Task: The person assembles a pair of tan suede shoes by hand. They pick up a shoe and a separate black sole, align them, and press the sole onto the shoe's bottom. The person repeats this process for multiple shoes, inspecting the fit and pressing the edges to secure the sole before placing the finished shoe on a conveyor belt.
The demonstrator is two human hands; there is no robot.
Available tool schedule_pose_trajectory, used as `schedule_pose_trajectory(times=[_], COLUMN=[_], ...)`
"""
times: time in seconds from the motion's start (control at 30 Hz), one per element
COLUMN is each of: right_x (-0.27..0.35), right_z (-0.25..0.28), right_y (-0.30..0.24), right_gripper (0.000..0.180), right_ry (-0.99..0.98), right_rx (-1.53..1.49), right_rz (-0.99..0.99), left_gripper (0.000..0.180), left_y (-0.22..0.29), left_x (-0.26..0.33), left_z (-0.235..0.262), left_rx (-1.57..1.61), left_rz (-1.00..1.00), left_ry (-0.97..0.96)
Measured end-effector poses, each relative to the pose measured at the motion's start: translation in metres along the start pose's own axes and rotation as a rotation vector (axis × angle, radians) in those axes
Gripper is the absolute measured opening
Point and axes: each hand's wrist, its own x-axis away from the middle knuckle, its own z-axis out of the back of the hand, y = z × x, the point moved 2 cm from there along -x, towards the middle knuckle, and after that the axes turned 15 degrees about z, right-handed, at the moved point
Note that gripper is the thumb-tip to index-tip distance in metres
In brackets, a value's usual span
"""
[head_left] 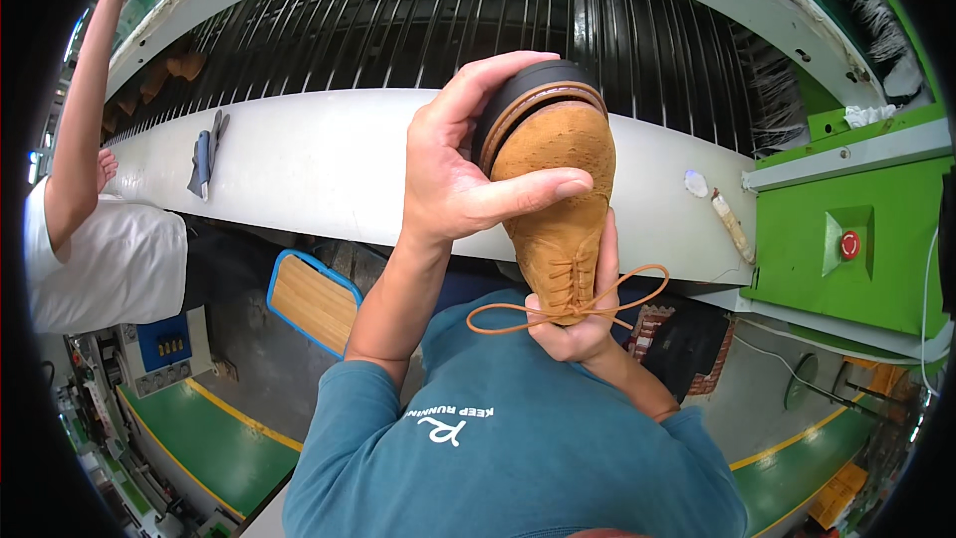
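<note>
Left hand (453, 174) clamps the toe of a tan suede lace-up shoe (558, 204), thumb across the vamp; right hand (578, 324) grips its heel end beneath the tied orange laces (568, 309), above the white conveyor ledge (329, 164)

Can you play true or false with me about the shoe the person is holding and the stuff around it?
1. The shoe is tan with a dark sole. True.
2. Only one hand holds it. False: the left hand grips the toe and the right hand holds the laced end.
3. Its laces are tied in a bow. True.
4. The button on the green machine is blue. False: it is red.
5. Another person in a white shirt stands at the left. True.
</note>
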Motion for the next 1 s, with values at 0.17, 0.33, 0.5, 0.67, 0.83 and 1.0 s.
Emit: schedule_pose_trajectory(times=[0.17, 0.33, 0.5, 0.67, 0.83, 1.0], right_x=[0.001, 0.003, 0.003, 0.003, 0.001, 0.001], right_z=[0.002, 0.002, 0.003, 0.002, 0.003, 0.003], right_y=[0.001, 0.002, -0.001, -0.005, -0.008, -0.009], right_gripper=[0.131, 0.131, 0.13, 0.131, 0.128, 0.128], right_ry=[-0.032, -0.019, -0.025, 0.0, -0.06, -0.025], right_rx=[0.106, 0.131, 0.137, 0.121, 0.104, 0.119], right_rz=[0.007, 0.003, -0.003, -0.034, -0.034, -0.031], left_gripper=[0.091, 0.084, 0.08, 0.086, 0.078, 0.078], left_y=[-0.001, -0.005, -0.005, -0.002, -0.006, -0.004], left_x=[0.0, -0.002, -0.002, 0.0, 0.0, -0.001], left_z=[0.001, 0.0, -0.001, 0.0, -0.003, -0.005], left_rx=[-0.018, 0.004, -0.014, -0.072, -0.042, -0.054], left_rz=[-0.026, -0.081, -0.101, -0.066, -0.111, -0.113], left_ry=[-0.004, 0.031, 0.059, 0.016, 0.079, 0.079])
